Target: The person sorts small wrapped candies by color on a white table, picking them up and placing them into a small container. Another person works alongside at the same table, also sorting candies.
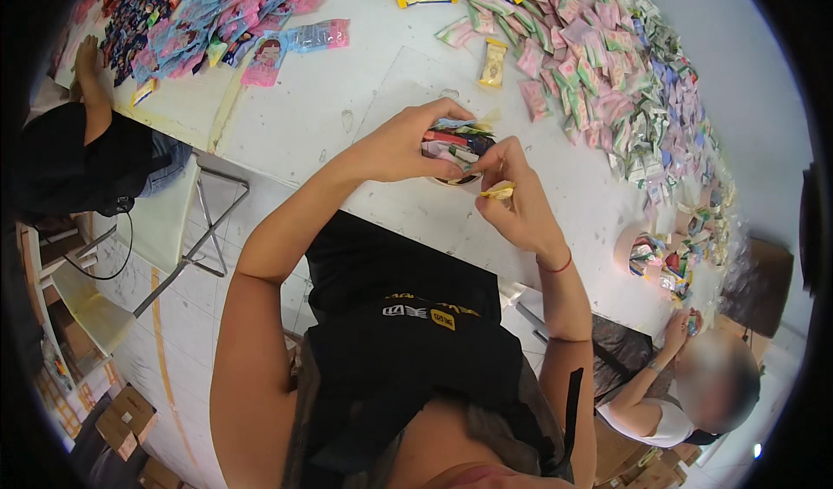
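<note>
A small round tub [459, 180], filled with wrapped packets [449, 146] in red, pale pink, green and dark colours, stands near the table's front edge. My left hand [395, 149] curves around its left side, fingers at the far rim and thumb at the near rim. On the opposite side, my right hand [522, 210] has a small yellow packet [498, 191] held against the palm by its curled fingers. The index finger and thumb of that hand are close to the tub's right edge. Most of the tub's wall is hidden by my hands and the packets.
Blue-and-pink packets [217, 25] are heaped at the far left, pink-and-green ones [573, 46] at the far right. A single yellow packet [493, 62] lies beyond the tub. Filled tubs [626, 250] stand at right near a co-worker [646, 402]; another person [82, 155] sits left.
</note>
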A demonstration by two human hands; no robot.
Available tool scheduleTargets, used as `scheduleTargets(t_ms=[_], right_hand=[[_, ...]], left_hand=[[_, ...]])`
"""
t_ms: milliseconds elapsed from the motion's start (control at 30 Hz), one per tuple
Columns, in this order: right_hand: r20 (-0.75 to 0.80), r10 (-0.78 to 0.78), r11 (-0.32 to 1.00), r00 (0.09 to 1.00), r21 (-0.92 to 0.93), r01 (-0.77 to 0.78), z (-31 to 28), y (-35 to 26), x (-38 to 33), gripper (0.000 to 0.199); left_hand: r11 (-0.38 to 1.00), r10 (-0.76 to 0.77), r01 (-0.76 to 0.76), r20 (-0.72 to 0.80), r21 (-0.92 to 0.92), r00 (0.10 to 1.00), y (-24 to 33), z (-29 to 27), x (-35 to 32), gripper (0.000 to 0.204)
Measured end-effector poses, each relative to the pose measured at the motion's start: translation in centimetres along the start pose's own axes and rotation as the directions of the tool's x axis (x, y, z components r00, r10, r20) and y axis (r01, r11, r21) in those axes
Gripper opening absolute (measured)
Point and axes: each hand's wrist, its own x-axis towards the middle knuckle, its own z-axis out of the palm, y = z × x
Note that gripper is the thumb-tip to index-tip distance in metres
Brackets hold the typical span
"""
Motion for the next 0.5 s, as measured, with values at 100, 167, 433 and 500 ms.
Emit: scheduleTargets(t_ms=[100, 167, 433, 500], right_hand=[[-0.174, -0.110, 0.962, 0.979, 0.229, 0.149, 1.2, 1.6, -0.8, 0.018], [-0.357, -0.215, 0.966, 0.909, 0.058, 0.251, 1.2, 1.3, -1.3, 0.018], [-0.411, -0.521, 0.847, 0.748, -0.359, 0.393, 3.0, 1.8, 1.1, 0.024], [-0.334, -0.605, 0.771, 0.723, -0.471, 0.428, 2.9, 1.6, 1.4, 0.022]], left_hand=[[0.998, -0.041, 0.038, -0.064, -0.040, 0.997, -0.5, 0.6, 0.2, 0.061], [0.999, -0.023, 0.020, -0.079, -0.042, 0.997, -0.9, 0.5, 0.0, 0.057], [0.993, 0.120, -0.121, -0.052, -0.017, 0.991, -1.7, 0.1, 0.4, 0.052], [0.997, 0.052, -0.054, -0.044, -0.054, 0.998, -1.2, 0.0, 0.1, 0.053]])
